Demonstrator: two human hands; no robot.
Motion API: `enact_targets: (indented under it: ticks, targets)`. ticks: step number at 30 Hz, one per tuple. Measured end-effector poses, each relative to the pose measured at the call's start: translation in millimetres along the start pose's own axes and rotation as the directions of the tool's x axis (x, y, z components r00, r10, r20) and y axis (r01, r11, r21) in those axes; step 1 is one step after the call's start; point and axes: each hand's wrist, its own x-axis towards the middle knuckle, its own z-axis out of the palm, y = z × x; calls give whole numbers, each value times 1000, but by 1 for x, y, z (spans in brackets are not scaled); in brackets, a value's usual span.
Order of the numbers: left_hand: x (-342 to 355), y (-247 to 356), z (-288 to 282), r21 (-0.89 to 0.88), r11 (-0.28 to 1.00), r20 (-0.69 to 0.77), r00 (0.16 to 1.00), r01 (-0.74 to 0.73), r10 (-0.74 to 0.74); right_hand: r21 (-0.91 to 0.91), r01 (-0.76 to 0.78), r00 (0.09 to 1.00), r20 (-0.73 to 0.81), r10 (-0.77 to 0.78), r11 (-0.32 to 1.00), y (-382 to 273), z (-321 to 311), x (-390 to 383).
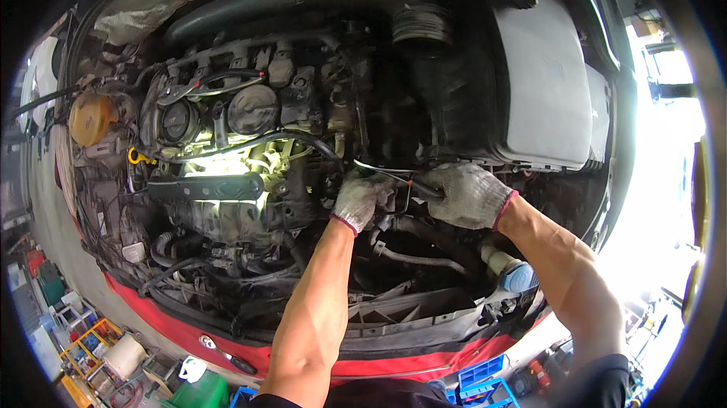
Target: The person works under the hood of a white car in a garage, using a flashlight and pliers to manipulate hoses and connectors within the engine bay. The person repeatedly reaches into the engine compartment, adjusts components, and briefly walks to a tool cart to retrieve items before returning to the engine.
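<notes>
My right hand [466,196], in a grey-white work glove with a pink cuff, is closed round the black grip of a hand tool [428,190]. This tool has a red band and a thin silvery part reaching left over my other hand; its working end is too unclear to name. Just left of it, my left hand [362,200], gloved alike, reaches among the engine parts with fingers curled. What those fingers grip is hidden. A black hose [307,137] runs across the engine toward my left hand. Below my right hand, a light-coloured pipe [420,258] crosses the bay.
A lit work lamp [204,188] lies on the engine, with a black-handled tool with red marks [208,86] behind it. The grey air box [541,82] flanks the right side. A ratchet [227,355] rests on the red front edge. Near the right forearm sits a blue cap [519,277].
</notes>
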Motion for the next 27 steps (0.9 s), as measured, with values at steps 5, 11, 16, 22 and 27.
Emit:
enact_targets:
  ticks: [5,11,16,22,27]
  targets:
    - [-6,4,8,812,-550,388,885,-196,258,-161,-50,998,41,57,986,-39,3,4]
    - [-16,-14,55,879,475,-320,772,27,549,-311,-209,968,68,241,927,-91,4,8]
    - [0,-15,54,592,786,-421,764,-178,490,-581,-96,981,83,176,808,-145,15,22]
    - [14,-37,62,689,722,-305,878,-64,369,-801,35,933,241,268,598,-146,35,26]
    - [92,-54,18,531,833,-356,851,-156,386,-848,9,897,241,370,531,-205,51,86]
